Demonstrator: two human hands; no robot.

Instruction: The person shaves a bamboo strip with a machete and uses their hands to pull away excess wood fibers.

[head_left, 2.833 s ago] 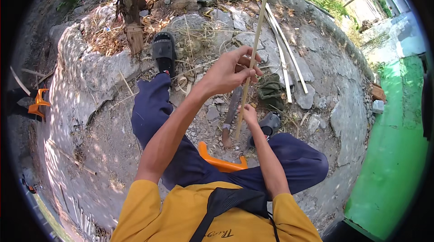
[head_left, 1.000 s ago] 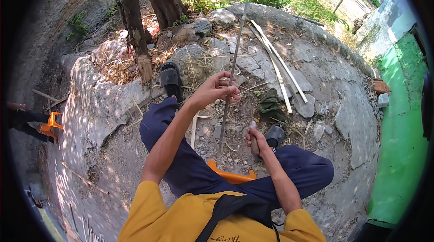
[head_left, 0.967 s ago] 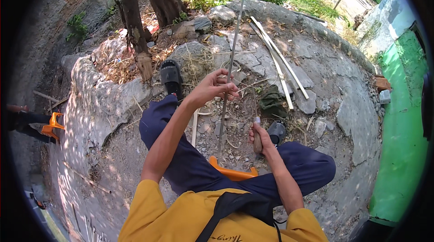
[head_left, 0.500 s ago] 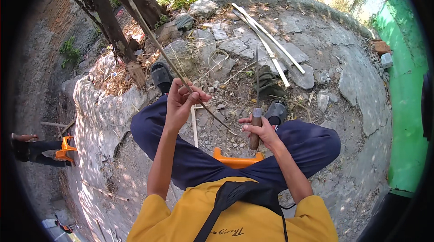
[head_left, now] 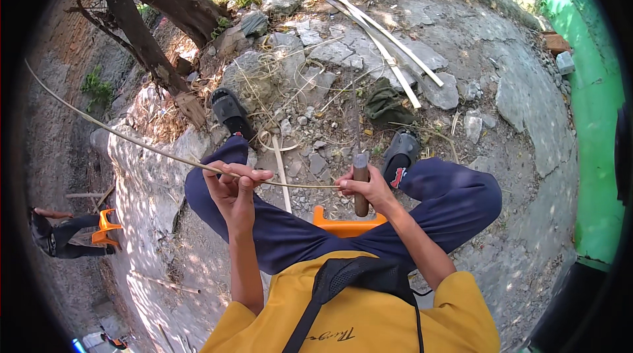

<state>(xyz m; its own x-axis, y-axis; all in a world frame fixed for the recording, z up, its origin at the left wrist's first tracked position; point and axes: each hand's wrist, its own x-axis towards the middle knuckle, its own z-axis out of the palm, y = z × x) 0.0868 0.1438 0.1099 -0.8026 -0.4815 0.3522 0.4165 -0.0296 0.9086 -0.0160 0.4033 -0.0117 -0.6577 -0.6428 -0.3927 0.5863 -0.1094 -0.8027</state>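
Note:
A long, thin, bendy brown strip [head_left: 151, 148], like split bamboo or cane, arcs from the far left across my lap. My left hand [head_left: 234, 188] has it between thumb and fingers. Its near end reaches the fingertips of my right hand [head_left: 370, 189], which also grips a knife [head_left: 361, 189] by its wooden handle. The knife's narrow dark blade points away from me and is hard to make out against the ground. Between my knees is an orange plastic stool [head_left: 343, 226].
Pale flat strips [head_left: 389, 43] lie beyond my feet, near a dark green cloth [head_left: 389, 102]. Curled shavings [head_left: 264, 79] and stones litter the broken concrete. Tree trunks [head_left: 148, 56] stand at upper left, a green wall [head_left: 593, 155] at right. Another person [head_left: 59, 231] is at far left.
The strip has swung from steep to nearly level, its far part now to the left. My left hand has lowered, and the strip's near end has come to my right fingertips.

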